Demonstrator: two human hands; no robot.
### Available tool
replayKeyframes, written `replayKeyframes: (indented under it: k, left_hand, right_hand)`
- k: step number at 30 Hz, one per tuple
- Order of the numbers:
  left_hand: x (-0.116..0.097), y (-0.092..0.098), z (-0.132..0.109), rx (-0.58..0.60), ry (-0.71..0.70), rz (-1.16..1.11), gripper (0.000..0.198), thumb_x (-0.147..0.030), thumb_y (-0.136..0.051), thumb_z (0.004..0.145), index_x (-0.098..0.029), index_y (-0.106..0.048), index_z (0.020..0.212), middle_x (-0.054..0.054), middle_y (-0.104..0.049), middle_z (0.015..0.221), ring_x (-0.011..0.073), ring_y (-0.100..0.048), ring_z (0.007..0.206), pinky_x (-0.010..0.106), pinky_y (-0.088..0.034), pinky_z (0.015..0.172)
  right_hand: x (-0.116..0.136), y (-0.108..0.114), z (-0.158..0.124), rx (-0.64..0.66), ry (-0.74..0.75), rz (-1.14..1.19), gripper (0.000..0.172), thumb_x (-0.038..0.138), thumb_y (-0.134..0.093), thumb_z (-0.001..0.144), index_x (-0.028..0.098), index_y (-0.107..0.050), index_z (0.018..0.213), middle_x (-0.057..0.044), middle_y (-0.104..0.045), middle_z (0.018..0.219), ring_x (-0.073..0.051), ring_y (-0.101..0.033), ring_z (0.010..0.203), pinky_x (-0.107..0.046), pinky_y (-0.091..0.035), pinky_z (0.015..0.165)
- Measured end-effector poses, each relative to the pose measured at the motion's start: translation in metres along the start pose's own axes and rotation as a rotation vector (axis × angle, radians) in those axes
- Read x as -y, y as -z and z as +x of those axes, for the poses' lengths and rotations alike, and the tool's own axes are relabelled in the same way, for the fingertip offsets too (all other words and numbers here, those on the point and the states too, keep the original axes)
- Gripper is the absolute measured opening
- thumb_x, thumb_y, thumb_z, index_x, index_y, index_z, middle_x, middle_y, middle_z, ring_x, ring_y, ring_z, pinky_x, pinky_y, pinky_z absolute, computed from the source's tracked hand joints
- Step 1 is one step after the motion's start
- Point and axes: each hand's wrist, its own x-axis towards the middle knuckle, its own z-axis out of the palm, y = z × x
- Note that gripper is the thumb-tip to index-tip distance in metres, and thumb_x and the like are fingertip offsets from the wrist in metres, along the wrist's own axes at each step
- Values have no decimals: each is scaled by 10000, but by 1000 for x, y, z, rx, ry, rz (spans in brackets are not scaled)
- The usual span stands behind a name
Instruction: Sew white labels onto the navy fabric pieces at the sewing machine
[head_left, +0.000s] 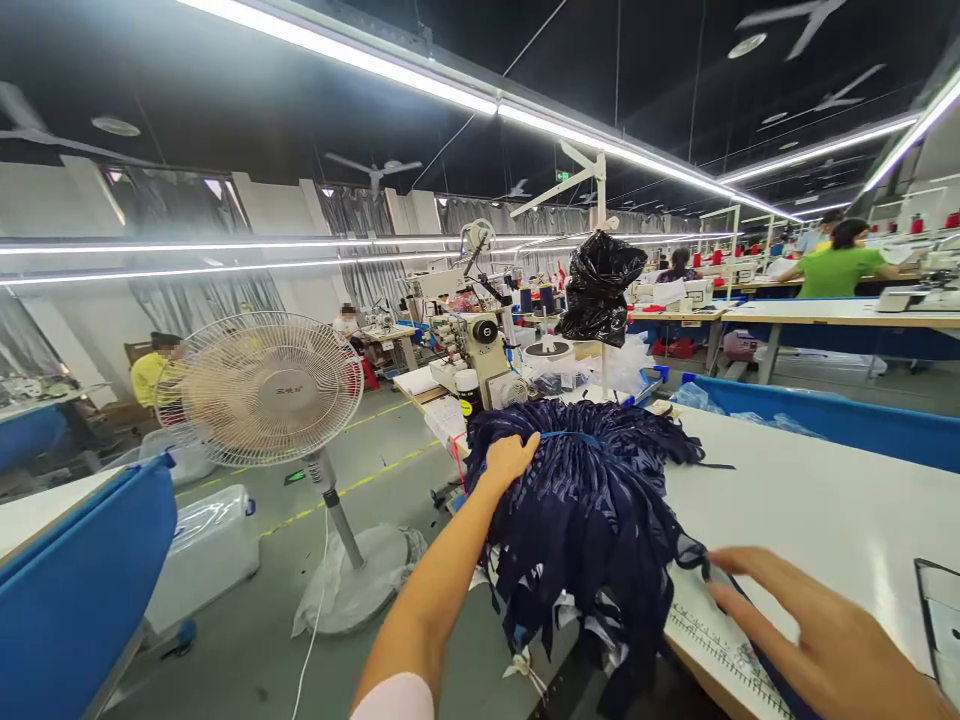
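A thick bundle of dark navy fabric strips [577,510] hangs over the near left edge of the white table. A thin blue tie [566,437] runs around its upper part. My left hand [511,462] is closed on the bundle beside this tie, its fingertips hidden in the fabric. To the right, my right hand [817,620], slightly blurred, pinches one navy fabric strip [691,550] between thumb and fingers. That strip stretches from the bundle's right side to the hand, and a dark length shows below the palm.
The white tabletop [795,470] has a printed ruler strip [727,650] along its near edge. Behind the bundle stand a sewing machine [480,350] and a black plastic bag [602,290] on a pole. A standing fan [274,390] is at left. Other people work farther back.
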Motion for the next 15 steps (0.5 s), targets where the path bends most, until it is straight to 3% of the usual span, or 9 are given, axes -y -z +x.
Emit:
replayKeyframes:
  k: [4, 7, 11, 15]
  left_hand:
    - [4, 1, 23, 168, 58, -54, 613, -650, -400, 750, -108, -669, 847, 170, -663, 991, 302, -608, 959, 319, -440, 801]
    - [5, -4, 17, 187, 86, -114, 617, -650, -413, 733, -109, -658, 903, 165, -652, 1029, 307, -588, 1005, 321, -429, 826]
    - [15, -13, -25, 102, 131, -225, 557, -547, -434, 767, -94, -606, 1041, 183, -595, 1136, 330, -518, 1106, 385, -374, 922]
    - [45, -37, -99, 69, 156, -448, 497, -467, -411, 807, -130, -522, 1155, 116, -552, 1220, 242, -491, 1155, 343, -380, 963]
  right_hand:
    - [4, -33, 78, 76, -110, -116, 394, 538, -444, 755, 203, -633, 842, -118, -673, 951, -304, -611, 891, -426, -448, 792]
    - [-7, -69, 111, 160, -259, -74, 400, 453, -396, 787, 130, -623, 850, -181, -658, 961, -320, -597, 930, -442, -431, 812]
    - [-2, -104, 103, 215, -266, -5, 388, 371, -297, 848, 137, -604, 887, -129, -664, 954, -241, -604, 927, -354, -444, 807]
    - [15, -91, 56, 383, -203, 122, 430, 474, -290, 858, 180, -593, 777, -64, -667, 838, -236, -604, 830, -362, -460, 759]
